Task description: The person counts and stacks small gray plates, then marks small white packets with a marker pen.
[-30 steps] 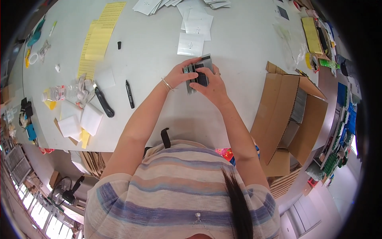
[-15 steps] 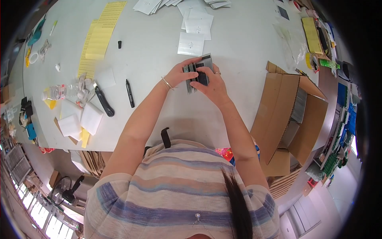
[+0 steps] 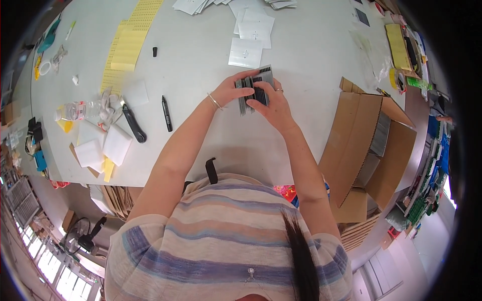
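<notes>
- A clear plastic bottle (image 3: 75, 110) is lying on its side at the far left of the white table (image 3: 201, 60), with crumpled clear wrap just beside it.
- 2 white foam pads (image 3: 105, 148) are sitting near the table's left front edge, touching yellow paper scraps.
- 1 long strip of yellow sheets (image 3: 128, 42) is running up the table toward its far edge.
- A black-handled cutter (image 3: 133, 123) and 1 black marker (image 3: 166, 113) are lying between the yellow strip and the person's arms, apart from each other.
- The left hand (image 3: 232, 90), wearing a thin bracelet at the wrist, is grasping the left side of a stack of dark grey cards (image 3: 255, 89), fingers curled around its edge.
- The stack is being held just above the table's middle, between both hands; its cards are looking thin, dark and ribbed, fanned slightly so that the edges are showing as fine lines.
- The right hand (image 3: 273, 105), wearing 1 ring, is gripping the stack's right side, thumb pressing across its face.
- 1 white square sleeve (image 3: 245, 52) is lying just beyond the stack, with more white sleeves piling up toward the far edge; their number cannot be told.
- 1 open cardboard box (image 3: 364, 135) is standing at the right, beside the table, with grey packs showing inside.
- Cluttered shelving is lining the right rim of the view, and a fan is standing on the floor at the lower left.
</notes>
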A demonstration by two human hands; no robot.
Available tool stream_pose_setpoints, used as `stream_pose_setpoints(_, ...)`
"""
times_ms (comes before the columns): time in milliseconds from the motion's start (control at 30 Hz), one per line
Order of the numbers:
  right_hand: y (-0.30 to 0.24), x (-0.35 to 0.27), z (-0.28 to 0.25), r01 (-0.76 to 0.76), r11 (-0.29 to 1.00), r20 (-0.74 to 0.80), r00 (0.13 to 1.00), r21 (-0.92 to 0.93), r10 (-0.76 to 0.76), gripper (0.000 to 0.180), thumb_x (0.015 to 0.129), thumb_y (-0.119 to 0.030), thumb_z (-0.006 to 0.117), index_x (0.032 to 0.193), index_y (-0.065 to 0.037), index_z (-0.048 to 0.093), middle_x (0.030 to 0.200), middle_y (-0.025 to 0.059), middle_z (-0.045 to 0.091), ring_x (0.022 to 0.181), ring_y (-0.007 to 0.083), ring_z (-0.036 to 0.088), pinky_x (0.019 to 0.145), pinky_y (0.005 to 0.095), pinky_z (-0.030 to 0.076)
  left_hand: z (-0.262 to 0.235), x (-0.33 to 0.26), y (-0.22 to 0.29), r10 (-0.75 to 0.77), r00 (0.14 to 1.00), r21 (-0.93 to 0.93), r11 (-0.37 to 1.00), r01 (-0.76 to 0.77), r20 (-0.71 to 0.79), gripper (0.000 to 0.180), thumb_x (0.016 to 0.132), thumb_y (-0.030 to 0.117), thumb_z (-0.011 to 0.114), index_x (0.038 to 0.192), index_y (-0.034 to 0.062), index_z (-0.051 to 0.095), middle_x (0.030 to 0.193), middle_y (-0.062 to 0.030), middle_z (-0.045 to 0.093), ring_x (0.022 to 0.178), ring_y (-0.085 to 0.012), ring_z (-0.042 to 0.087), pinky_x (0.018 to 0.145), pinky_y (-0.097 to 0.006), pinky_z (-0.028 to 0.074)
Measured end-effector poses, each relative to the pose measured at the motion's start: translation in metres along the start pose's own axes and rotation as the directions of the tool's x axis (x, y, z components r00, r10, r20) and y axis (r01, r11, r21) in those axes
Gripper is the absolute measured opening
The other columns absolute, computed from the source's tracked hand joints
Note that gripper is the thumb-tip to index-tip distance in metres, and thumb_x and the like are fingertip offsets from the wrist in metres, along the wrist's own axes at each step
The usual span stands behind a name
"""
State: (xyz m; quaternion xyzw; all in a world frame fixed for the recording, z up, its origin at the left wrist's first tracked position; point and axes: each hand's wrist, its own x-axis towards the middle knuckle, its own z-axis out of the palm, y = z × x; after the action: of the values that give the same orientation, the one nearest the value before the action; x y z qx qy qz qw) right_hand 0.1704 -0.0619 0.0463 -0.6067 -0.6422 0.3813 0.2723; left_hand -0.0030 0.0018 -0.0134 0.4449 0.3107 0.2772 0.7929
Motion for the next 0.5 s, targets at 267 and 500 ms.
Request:
stream_pose_setpoints(267, 0.0, -0.002, 0.0, 0.03, 0.999, 0.044, 0.999, -0.015, -0.029, 0.078, 0.081, -0.029, 0.07, 0.144, -0.017, 0.026, 0.134, 0.0151, 0.044, 0.119, 0.0332, 0.048, 0.092, 0.0413, 0.046, 0.002, -0.004, 0.003, 0.045, 0.997, 0.111, 0.993, -0.039, -0.057, 0.071, 0.077, 0.023, 0.071, 0.14, 0.0083, 0.04, 0.133, -0.0079, 0.049, 0.12, -0.0197, 0.048, 0.102, -0.034, 0.037)
stream_pose_setpoints(500, 0.029, -0.025, 0.022, 0.158, 0.975, -0.054, 0.987, 0.156, -0.151, 0.108, 0.066, -0.027, 0.082, 0.147, -0.006, 0.014, 0.137, 0.0154, 0.042, 0.12, 0.0326, 0.047, 0.095, 0.0404, 0.043, 0.009, 0.003, 0.007, 0.187, 0.982, 0.154, 0.972, -0.18, -0.034, 0.074, 0.077, 0.024, 0.071, 0.141, 0.0107, 0.038, 0.134, -0.0062, 0.048, 0.116, -0.0167, 0.048, 0.101, -0.032, 0.037)
